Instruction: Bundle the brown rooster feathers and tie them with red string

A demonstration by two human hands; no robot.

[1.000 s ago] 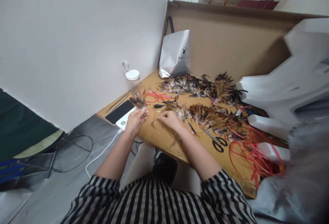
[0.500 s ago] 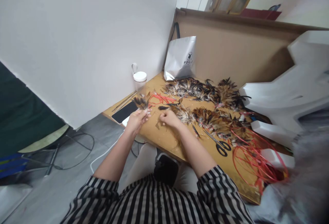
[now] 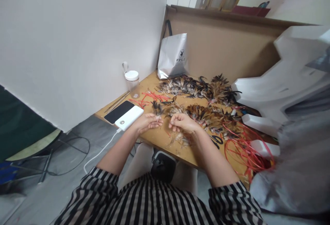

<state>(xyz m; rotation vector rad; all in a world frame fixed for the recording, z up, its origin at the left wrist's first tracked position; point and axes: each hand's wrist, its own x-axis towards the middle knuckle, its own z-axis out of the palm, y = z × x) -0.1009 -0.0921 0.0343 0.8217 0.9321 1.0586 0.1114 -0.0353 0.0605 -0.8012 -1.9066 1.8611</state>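
My left hand is over the front of the wooden table, thumb and fingers pinched on a small bunch of dark feathers that points up. Just to its right, my right hand is closed with curled fingers; what lies between the fingertips is too small to make out. Blurred pale feathers show just under it; whether they touch the hand I cannot tell. Behind the right hand stretches a row of brown feathers. Black scissors handles show beside my right forearm, which hides the blades.
A second feather row lies farther back. Red strips and a red strip tangle lie left and right. A phone, a cabled white power bank, a lidded cup and a silver bag stand around. White foam borders the right.
My left hand has come right, off the power bank, with the feather bunch, closer to my right hand. The right forearm now covers part of the scissors. The view has shifted slightly.
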